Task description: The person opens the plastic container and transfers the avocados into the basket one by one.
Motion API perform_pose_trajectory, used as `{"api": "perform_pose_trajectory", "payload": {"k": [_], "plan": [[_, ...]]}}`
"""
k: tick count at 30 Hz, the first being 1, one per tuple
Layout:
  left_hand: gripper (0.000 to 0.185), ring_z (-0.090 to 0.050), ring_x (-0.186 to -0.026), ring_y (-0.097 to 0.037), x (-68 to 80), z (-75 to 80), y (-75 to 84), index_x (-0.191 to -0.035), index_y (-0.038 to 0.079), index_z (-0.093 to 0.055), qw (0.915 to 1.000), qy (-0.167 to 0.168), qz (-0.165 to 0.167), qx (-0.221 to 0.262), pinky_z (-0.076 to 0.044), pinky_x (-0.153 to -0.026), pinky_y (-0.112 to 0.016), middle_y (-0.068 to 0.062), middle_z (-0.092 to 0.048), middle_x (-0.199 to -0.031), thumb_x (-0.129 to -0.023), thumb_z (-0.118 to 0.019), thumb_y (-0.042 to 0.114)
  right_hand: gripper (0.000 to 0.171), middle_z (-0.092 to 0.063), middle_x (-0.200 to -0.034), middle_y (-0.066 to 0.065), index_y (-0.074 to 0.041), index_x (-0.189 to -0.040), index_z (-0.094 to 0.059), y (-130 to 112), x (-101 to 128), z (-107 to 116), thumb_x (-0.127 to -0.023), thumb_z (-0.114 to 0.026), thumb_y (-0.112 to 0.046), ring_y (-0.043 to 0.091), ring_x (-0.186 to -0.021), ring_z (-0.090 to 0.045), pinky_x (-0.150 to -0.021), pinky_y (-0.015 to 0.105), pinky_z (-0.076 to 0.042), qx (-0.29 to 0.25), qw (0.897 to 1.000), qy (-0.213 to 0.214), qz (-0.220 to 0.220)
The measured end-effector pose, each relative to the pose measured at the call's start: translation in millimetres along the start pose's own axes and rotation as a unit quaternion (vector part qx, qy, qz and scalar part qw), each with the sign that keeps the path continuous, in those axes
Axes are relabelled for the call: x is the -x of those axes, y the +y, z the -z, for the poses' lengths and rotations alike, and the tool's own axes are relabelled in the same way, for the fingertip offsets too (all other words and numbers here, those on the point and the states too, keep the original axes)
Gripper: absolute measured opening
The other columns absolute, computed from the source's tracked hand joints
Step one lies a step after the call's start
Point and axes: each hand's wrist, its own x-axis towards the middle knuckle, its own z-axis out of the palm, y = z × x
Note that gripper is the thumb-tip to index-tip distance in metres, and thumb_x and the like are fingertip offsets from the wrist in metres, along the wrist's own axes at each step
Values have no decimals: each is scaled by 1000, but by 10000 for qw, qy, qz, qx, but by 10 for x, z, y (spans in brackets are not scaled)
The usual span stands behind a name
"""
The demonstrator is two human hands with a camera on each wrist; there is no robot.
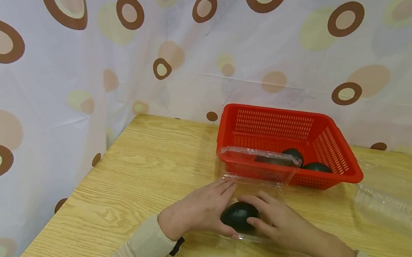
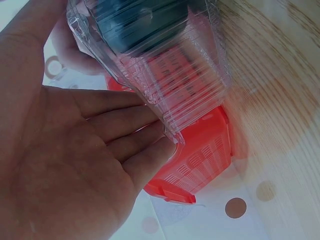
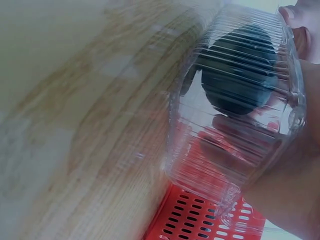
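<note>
While both hands frame it, a clear ribbed plastic clamshell box sits on the pale wooden table with a dark green round avocado inside, between the fingers. The left hand lies against the box's left side, fingers straight and pressed together along the wall. The right hand rests over the right side, fingers loosely spread across the box by the fruit. Beyond the fingertips, the box's raised lid stands against a red perforated plastic basket holding two more dark avocados.
</note>
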Motion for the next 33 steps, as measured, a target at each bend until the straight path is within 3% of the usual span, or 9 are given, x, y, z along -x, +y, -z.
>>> {"api": "perform_pose_trajectory", "payload": {"k": [6,12,18,26,33], "plan": [[113,-29,-150,-23,-5,-12,7,-154,3,-30,9999,-38,25,92,-29,-122,-32,-12,-32,-161,-75,-67,75,41,-54,-123,-6,-36,-141,-52,-8,14,1,-101,-56,-33,9,-100,-56,-81,33,-56,199,9996,-133,160],[114,-28,-151,-23,-1,-8,8,-155,1,-29,10000,-84,35,18,-28,-122,-32,-13,-31,-162,-76,-65,76,36,-56,-127,-6,-27,-132,-61,-28,10,7,-102,-50,-44,12,-106,-60,-84,39,-57,139,9994,-321,38],[114,-26,-152,-24,4,1,-1,-155,1,-28,9999,-130,53,58,-27,-123,-33,-13,-30,-162,-77,-64,75,39,-61,-116,-12,-25,-126,-65,-34,1,-5,-101,-49,-50,5,-98,-60,-79,34,-56,468,9974,-552,28],[114,-25,-152,-24,8,11,-2,-155,1,-28,9998,-164,58,89,-26,-123,-33,-13,-29,-162,-77,-65,75,44,-61,-112,-13,-28,-125,-65,-59,-63,53,-97,-50,-59,4,-92,-58,-75,32,-54,218,9936,-1029,-402],[114,-26,-152,-24,3,17,-1,-155,0,-28,9999,-128,20,72,-25,-123,-33,-13,-29,-162,-77,-65,75,42,-56,-98,-9,-28,-118,-67,-88,-152,34,-91,-60,-59,5,-78,-51,-62,24,-44,298,9923,-978,-702]]}}
